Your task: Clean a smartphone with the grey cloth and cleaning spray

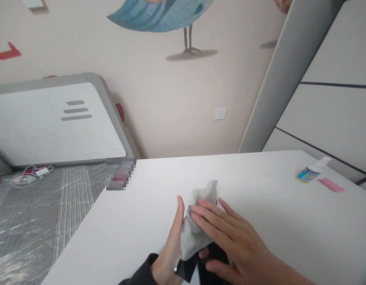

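A crumpled light grey cloth (pixel 196 237) lies over a dark, flat, glossy object (pixel 211 265), whose kind I cannot make out. A small silvery spot shows at its lower left corner. My left hand (pixel 171 241) holds this object from the left and below, thumb pointing up beside the cloth; most of its fingers are hidden. On top, my right hand (pixel 233 237) presses the cloth with its fingers stretched and close together. Both hands are above the front of the white table (pixel 135 209).
A pump bottle (pixel 311 172) with a blue and yellow label stands at the table's right side, beside a pink flat piece (pixel 331 185). A pixelated patch (pixel 119 174) covers the table's far left corner. Left of the table, cables (pixel 31 176) lie on a plastic-covered surface.
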{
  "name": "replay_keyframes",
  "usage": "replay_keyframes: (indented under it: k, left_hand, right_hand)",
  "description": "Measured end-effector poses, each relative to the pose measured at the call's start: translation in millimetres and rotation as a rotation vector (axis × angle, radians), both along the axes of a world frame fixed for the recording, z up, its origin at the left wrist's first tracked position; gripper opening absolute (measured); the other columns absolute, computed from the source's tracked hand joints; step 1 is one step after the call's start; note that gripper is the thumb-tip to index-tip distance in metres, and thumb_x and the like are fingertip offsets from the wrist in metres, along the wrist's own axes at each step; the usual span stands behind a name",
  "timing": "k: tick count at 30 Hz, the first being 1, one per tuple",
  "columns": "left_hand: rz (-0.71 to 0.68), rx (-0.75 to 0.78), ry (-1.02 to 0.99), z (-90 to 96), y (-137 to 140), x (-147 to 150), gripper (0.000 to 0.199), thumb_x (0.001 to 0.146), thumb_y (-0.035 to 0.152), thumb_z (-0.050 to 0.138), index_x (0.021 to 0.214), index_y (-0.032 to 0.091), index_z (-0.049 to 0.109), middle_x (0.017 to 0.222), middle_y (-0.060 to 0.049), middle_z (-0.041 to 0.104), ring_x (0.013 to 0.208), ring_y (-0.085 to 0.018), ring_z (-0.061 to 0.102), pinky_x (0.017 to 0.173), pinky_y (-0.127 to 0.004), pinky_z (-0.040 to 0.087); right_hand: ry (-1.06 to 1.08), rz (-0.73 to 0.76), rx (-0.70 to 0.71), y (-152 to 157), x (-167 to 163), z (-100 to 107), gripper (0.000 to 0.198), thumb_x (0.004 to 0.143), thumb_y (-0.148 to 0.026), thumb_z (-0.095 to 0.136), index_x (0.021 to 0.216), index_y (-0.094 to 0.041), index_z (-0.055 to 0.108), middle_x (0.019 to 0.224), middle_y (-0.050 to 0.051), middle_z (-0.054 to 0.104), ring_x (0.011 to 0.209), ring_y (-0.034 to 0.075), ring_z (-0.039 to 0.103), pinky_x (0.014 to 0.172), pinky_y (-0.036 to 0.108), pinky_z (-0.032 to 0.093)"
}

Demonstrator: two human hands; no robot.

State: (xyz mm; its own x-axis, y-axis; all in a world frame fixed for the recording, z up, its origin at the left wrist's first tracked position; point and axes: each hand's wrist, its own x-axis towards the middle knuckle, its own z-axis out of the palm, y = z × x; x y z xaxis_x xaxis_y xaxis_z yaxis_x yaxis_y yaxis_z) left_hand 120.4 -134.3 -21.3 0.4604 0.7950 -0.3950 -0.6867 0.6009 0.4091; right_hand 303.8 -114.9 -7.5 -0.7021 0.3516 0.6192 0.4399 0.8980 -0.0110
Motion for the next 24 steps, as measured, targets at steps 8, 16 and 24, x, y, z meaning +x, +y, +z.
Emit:
replay_keyframes:
  k: [8, 16, 24]
  left_hand:
    - [0.035, 0.062, 0.002, 17.5, 3, 10, 0.069, 0.094, 0.072, 0.049, 0.113, 0.01, 0.073, 0.053, 0.003, 0.053, 0.04, -0.006, 0.045, 0.039, -0.015, 0.033]
    - [-0.082, -0.03, -0.122, 24.6, 0, -2, 0.077, 0.084, 0.079, 0.056, 0.139, 0.026, 0.064, 0.064, 0.001, 0.062, 0.052, -0.008, 0.054, 0.052, -0.015, 0.045]
    - [-0.009, 0.101, 0.18, 14.1, -3, 4, 0.07, 0.09, 0.075, 0.054, 0.121, 0.014, 0.071, 0.072, 0.0, 0.062, 0.061, -0.01, 0.058, 0.054, -0.018, 0.047]
  right_hand:
    - [0.089, 0.019, -0.027, -3, 0, 0, 0.059, 0.105, -0.056, 0.041, 0.14, -0.012, 0.058, 0.141, 0.008, 0.067, 0.149, 0.019, 0.042, 0.129, 0.036, 0.018]
    - [0.029, 0.24, 0.163, -16, -18, 6, 0.031, 0.109, -0.03, 0.044, 0.123, -0.028, 0.072, 0.136, -0.015, 0.068, 0.142, 0.007, 0.049, 0.128, 0.032, 0.017]
    - [0.194, 0.088, 0.063, 0, -2, 17, 0.035, 0.109, -0.018, 0.039, 0.111, -0.018, 0.073, 0.1, -0.001, 0.081, 0.108, 0.009, 0.07, 0.128, 0.028, 0.023]
